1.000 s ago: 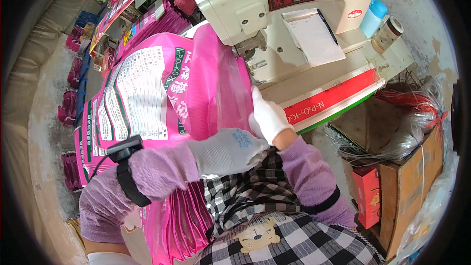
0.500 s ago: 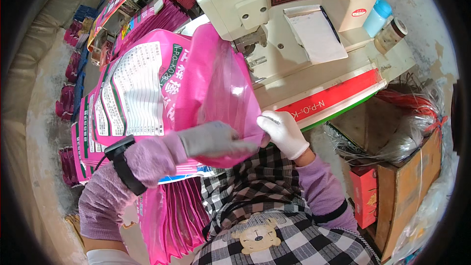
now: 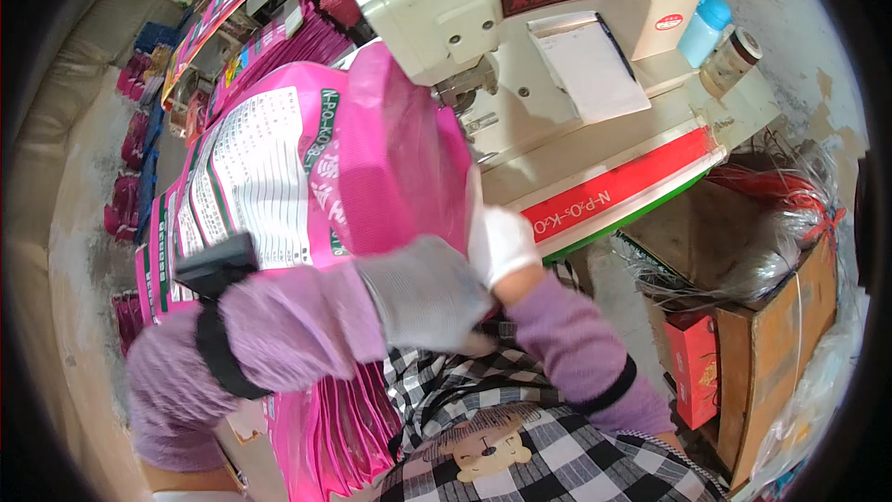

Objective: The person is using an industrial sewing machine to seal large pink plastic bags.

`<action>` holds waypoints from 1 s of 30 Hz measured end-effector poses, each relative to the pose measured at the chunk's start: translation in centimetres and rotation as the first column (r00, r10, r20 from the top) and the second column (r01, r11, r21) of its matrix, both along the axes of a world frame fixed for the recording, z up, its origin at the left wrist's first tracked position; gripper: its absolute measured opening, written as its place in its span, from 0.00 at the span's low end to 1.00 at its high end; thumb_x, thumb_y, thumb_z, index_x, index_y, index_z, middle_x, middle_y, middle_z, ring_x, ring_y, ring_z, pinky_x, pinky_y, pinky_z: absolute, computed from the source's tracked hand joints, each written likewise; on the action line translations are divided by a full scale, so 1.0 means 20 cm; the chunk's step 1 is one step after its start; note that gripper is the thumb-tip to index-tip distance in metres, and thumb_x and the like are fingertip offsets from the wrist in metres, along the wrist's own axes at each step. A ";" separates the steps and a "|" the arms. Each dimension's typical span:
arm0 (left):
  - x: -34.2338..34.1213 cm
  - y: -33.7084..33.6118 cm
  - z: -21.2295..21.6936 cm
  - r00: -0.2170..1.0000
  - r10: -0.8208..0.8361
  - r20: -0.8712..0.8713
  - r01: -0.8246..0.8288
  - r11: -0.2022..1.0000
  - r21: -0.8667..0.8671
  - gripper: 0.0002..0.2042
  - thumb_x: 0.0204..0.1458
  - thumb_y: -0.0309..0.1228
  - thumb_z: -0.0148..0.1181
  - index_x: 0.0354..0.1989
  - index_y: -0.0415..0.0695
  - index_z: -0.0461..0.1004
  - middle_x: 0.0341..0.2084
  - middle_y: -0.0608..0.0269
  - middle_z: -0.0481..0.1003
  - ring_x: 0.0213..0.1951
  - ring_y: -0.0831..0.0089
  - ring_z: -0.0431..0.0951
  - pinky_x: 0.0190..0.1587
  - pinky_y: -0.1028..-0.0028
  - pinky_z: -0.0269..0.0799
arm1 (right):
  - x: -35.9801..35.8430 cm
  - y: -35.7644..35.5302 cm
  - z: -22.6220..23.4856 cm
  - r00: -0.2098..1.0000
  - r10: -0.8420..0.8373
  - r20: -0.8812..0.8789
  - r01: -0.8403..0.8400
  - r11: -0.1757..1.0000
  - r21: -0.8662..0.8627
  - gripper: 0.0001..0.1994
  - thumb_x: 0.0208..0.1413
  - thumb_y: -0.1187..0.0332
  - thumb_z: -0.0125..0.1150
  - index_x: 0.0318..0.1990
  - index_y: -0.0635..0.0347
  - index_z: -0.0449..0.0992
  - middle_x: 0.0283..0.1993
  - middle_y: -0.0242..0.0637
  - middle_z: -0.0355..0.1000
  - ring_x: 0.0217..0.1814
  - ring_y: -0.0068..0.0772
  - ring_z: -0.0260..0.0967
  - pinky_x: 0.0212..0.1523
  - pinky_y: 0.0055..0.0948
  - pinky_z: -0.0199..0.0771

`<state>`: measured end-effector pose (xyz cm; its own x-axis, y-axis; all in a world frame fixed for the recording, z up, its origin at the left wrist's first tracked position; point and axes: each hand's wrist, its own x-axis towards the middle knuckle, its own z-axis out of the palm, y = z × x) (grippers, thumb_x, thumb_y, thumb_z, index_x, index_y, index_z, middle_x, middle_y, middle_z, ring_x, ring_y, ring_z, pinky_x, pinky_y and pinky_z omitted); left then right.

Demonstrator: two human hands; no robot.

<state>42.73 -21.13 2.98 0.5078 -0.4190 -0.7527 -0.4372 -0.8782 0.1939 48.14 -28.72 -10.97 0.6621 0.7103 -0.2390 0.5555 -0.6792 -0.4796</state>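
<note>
A large pink woven bag (image 3: 400, 172) with a white printed panel lies across the sewing machine (image 3: 483, 28) bed, its near end bulging toward me. My right hand (image 3: 502, 244), in a white glove, holds this bag by its right edge, and its fingertips are partly hidden. Low against the same near end is my left hand (image 3: 423, 296) in a grey glove. It is smeared by motion, so its fingers cannot be read. Just left of the machine's needle area, the bag's upper part rests close to the presser foot (image 3: 465, 84).
Folded pink bags (image 3: 339, 428) hang in a pleated stack below my left forearm. A notepad (image 3: 595, 70) leans on the machine, with a light-blue bottle (image 3: 704, 28) and a thread spool (image 3: 731, 62) at right. A wooden box (image 3: 776, 353) with clear strands stands to the right.
My right hand has moved left and slightly down along the bag's edge. The left hand has shifted right and down, and the bag's near end has been drawn in.
</note>
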 end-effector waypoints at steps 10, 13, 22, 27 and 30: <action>-0.23 -0.20 -0.41 0.995 0.094 0.018 -0.093 0.994 -0.061 0.04 0.47 0.34 0.60 0.27 0.50 0.80 0.25 0.63 0.79 0.28 0.67 0.79 0.35 0.66 0.75 | 0.22 0.46 -0.36 0.975 -0.135 0.176 0.141 0.990 -0.019 0.08 0.52 0.65 0.60 0.30 0.53 0.85 0.31 0.36 0.80 0.33 0.33 0.80 0.26 0.41 0.76; -0.19 -0.02 -0.31 0.956 0.117 0.268 -0.082 0.987 -0.139 0.06 0.48 0.35 0.59 0.34 0.52 0.78 0.26 0.68 0.77 0.26 0.68 0.78 0.33 0.65 0.75 | 0.13 0.46 -0.21 0.997 -0.048 0.068 0.039 0.991 0.130 0.28 0.57 0.64 0.51 0.66 0.57 0.62 0.30 0.41 0.80 0.31 0.39 0.79 0.27 0.42 0.76; -0.92 1.55 0.44 0.471 0.409 0.781 -0.711 0.701 0.061 0.19 0.39 0.46 0.70 0.32 0.43 0.79 0.23 0.60 0.77 0.35 0.55 0.77 0.49 0.56 0.67 | 0.07 0.02 -0.07 0.954 -0.165 0.250 -0.131 0.522 0.843 0.17 0.51 0.54 0.64 0.37 0.61 0.79 0.23 0.37 0.75 0.29 0.38 0.75 0.53 0.44 0.67; -1.16 1.23 0.64 0.094 -0.116 0.989 -0.557 0.817 0.149 0.17 0.37 0.38 0.70 0.37 0.44 0.79 0.29 0.54 0.77 0.37 0.54 0.77 0.41 0.61 0.71 | -0.01 -0.04 0.30 0.915 0.254 0.314 -0.381 0.803 0.459 0.22 0.56 0.49 0.60 0.22 0.60 0.80 0.24 0.38 0.77 0.39 0.37 0.76 0.68 0.47 0.51; -1.52 1.26 0.46 0.041 0.181 0.983 -0.857 0.512 -0.059 0.10 0.42 0.27 0.65 0.36 0.44 0.82 0.28 0.58 0.79 0.36 0.54 0.79 0.39 0.63 0.74 | -0.07 -0.16 0.22 0.972 0.146 0.186 -0.233 0.444 0.865 0.17 0.60 0.55 0.56 0.37 0.60 0.82 0.36 0.40 0.78 0.55 0.38 0.70 0.70 0.47 0.46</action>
